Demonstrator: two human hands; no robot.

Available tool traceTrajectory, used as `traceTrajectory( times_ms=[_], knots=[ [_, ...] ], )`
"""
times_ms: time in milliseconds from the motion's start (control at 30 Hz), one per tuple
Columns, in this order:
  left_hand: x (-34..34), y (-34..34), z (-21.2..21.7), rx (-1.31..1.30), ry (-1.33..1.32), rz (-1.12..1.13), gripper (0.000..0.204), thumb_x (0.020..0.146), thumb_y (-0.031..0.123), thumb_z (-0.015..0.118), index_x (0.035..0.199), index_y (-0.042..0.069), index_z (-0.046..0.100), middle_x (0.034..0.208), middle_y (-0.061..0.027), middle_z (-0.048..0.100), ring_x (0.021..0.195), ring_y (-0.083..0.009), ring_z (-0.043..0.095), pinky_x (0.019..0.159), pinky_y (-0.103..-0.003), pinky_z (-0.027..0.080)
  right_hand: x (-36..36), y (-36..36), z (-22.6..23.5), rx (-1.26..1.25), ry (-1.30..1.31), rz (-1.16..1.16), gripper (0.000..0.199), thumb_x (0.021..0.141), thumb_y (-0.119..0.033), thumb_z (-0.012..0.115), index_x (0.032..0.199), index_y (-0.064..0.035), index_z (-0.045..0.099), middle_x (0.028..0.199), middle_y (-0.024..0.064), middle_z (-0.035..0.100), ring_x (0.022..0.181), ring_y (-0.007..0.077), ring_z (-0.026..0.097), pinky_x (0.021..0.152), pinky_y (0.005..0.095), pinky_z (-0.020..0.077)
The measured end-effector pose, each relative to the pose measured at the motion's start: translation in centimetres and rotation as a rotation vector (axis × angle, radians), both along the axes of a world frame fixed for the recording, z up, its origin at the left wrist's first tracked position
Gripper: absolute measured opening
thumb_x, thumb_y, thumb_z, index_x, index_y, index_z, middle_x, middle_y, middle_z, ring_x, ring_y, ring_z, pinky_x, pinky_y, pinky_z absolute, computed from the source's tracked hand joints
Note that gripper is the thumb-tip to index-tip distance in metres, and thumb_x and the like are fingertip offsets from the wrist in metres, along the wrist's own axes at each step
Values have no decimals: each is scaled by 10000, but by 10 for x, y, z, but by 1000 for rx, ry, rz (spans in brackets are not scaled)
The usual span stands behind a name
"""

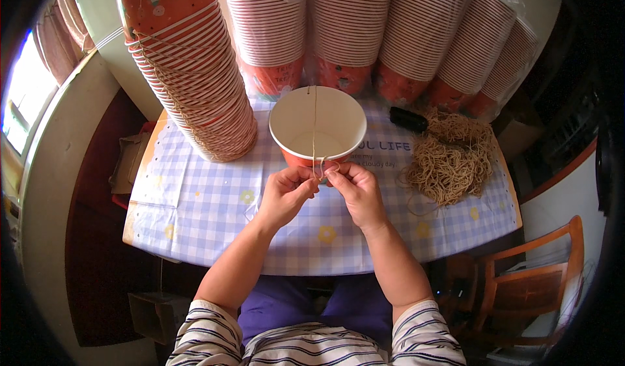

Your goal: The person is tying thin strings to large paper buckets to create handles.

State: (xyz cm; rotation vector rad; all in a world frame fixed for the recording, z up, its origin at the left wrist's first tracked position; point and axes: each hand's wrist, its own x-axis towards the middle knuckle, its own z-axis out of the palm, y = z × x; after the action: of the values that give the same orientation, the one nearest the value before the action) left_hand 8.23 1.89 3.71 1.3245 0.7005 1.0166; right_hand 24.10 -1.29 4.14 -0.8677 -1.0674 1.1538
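Note:
A large orange paper bucket [290, 158] with a white inside stands upright on the table before me. A length of tan string [315, 122] runs across its mouth from the far rim to the near rim. At the near rim, my left hand [290, 190] and my right hand [355, 190] meet, each pinching the string, which forms a small loop between them. Thumbs and forefingers are closed on it; the other fingers curl beneath. Whether a knot sits under the fingertips I cannot tell.
A tall stack of orange buckets [195, 86] with strings hanging on it stands at the left. Plastic-wrapped bucket stacks [355, 24] line the back. On the right lie a heap of tan strings [452, 167] and a black object [408, 119]. A checked cloth [215, 229] covers the table.

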Motion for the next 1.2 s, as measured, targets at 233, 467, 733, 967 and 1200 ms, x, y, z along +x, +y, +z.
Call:
traceTrajectory(
  times_ms=[233,467,733,967,1200],
  knots=[
    [-1,2,-3,6,24,-5,93,847,73,570,888,-7,594,786,-40,613,718,-89,560,649,-230,456,1,1,-1,-8,-36,-9,153,873,-158,601,883,-7,626,805,20,626,747,77,564,703,226,465],
    [0,-1,2,-7,-42,-9,137,835,84,591,932,-12,593,826,-42,621,747,-98,582,672,-228,466,1,-1,1,-25,-34,-19,145,866,-152,609,876,-9,626,790,18,623,730,75,561,688,219,462],
    [8,-5,4,135,10,33,211,832,107,658,986,-26,603,878,-41,628,803,-84,571,697,-208,465,1,0,-4,-3,-31,-18,117,864,-132,608,863,-16,620,786,8,617,727,65,552,674,214,462],
    [7,-6,1,275,113,158,128,827,33,638,935,-36,630,865,-42,640,788,-94,582,712,-225,477,0,-1,-2,7,-56,-4,126,864,-140,604,846,-16,615,758,2,608,707,63,546,664,212,456],
    [6,-5,1,272,131,158,100,803,18,644,890,-24,619,799,-26,636,735,-81,575,663,-214,464,0,-2,-2,13,-88,-30,141,863,-150,607,856,-10,621,758,6,611,698,64,546,654,212,456]
  ],
)
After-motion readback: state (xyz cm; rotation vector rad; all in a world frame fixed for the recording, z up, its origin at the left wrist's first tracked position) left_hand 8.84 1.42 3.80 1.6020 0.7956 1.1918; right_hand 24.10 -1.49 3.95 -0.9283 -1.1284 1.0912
